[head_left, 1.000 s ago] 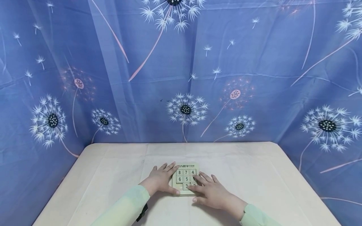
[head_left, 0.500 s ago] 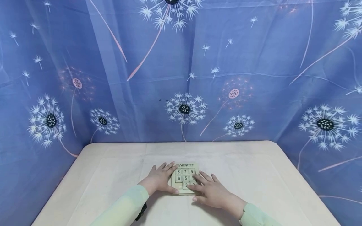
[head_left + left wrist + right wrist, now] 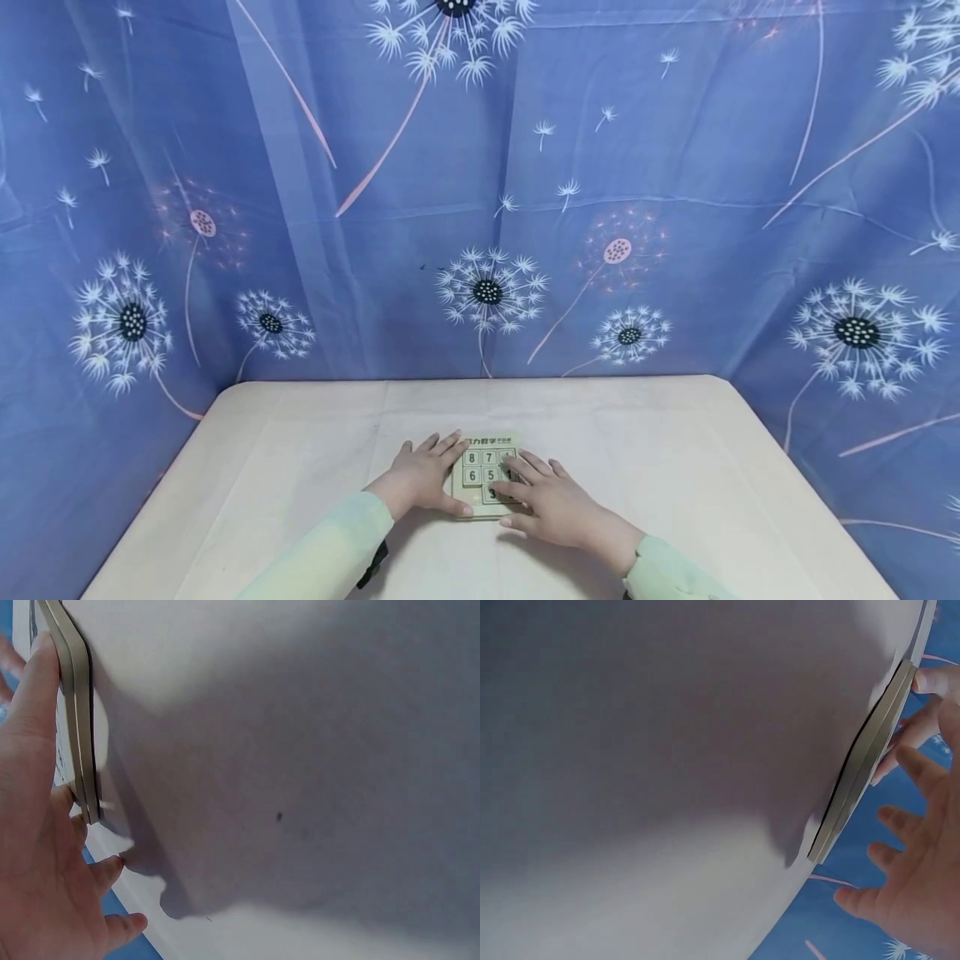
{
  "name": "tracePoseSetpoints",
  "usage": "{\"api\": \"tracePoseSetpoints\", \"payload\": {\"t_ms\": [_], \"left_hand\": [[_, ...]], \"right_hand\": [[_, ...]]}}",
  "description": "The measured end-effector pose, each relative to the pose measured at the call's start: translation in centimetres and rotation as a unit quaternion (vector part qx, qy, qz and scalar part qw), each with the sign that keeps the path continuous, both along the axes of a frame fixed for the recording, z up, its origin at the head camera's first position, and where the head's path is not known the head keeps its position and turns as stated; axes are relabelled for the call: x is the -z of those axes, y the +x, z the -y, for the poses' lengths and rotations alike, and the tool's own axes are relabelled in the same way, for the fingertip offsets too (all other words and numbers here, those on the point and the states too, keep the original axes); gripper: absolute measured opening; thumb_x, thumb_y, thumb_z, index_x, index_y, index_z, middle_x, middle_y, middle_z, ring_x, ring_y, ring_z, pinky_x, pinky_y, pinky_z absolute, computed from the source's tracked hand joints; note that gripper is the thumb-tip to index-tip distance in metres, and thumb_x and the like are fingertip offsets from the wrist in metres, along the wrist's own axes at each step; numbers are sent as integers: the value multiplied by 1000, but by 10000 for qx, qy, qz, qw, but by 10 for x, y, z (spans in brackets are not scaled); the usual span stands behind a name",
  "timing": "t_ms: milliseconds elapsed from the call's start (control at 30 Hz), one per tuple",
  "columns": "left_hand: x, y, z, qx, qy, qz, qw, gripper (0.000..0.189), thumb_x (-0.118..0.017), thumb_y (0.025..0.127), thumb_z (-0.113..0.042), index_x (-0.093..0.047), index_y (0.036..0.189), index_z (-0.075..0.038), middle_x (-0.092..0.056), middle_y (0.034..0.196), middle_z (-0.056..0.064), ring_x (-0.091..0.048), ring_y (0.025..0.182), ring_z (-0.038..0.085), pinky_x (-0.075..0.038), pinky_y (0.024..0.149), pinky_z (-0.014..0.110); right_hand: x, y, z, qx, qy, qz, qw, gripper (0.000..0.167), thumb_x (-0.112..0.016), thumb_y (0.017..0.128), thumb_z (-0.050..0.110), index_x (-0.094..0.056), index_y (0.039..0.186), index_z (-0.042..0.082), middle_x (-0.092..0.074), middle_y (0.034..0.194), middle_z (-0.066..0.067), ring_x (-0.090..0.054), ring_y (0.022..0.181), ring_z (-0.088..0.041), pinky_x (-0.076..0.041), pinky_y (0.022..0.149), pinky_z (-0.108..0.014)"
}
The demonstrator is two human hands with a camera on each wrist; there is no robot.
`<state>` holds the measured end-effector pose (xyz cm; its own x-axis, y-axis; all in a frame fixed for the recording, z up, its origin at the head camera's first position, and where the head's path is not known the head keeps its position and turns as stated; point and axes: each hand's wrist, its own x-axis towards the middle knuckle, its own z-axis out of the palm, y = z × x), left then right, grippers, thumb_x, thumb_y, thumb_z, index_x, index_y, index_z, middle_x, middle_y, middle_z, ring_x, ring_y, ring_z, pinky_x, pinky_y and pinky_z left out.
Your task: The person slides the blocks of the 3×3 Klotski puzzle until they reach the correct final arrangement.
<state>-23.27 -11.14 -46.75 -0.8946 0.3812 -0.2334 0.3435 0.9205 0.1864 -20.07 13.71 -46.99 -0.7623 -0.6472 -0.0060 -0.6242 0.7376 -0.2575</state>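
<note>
A pale green number slide puzzle [image 3: 467, 498] lies flat on the table, its tiles showing 8, 7, 6, 5 and 3, with a gap at the lower left. My left hand [image 3: 422, 477] holds its left side, thumb on the near corner and fingers at the far corner. In the left wrist view that thumb [image 3: 39, 682] lies along the puzzle's edge. Over the right column hovers or rests my right hand [image 3: 558, 504], fingers spread and nearly straight, partly hiding the tiles there. Contact with those tiles cannot be told for certain.
The puzzle stands near the middle of a table with a cream cloth [image 3: 315, 442]. Blue curtains [image 3: 405, 275] with dandelion prints rise behind the table and along both sides.
My right hand has shifted slightly left over the puzzle, covering more of the right-hand tiles. The left hand keeps its place, and the visible tile order looks the same.
</note>
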Motion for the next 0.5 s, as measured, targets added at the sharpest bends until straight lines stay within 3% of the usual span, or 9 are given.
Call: {"api": "tracePoseSetpoints", "payload": {"t_ms": [500], "left_hand": [[0,0,0,-2,-41,8,10000,110,-78,72,-72,-37,160,-21,-32,170,-1,-37,154,34,-31,122,67]], "right_hand": [[3,-13,19,157,29,80,9998,58,-58,98,54,-58,146,22,-46,161,-14,-39,150,-44,-33,114,-77]]}}
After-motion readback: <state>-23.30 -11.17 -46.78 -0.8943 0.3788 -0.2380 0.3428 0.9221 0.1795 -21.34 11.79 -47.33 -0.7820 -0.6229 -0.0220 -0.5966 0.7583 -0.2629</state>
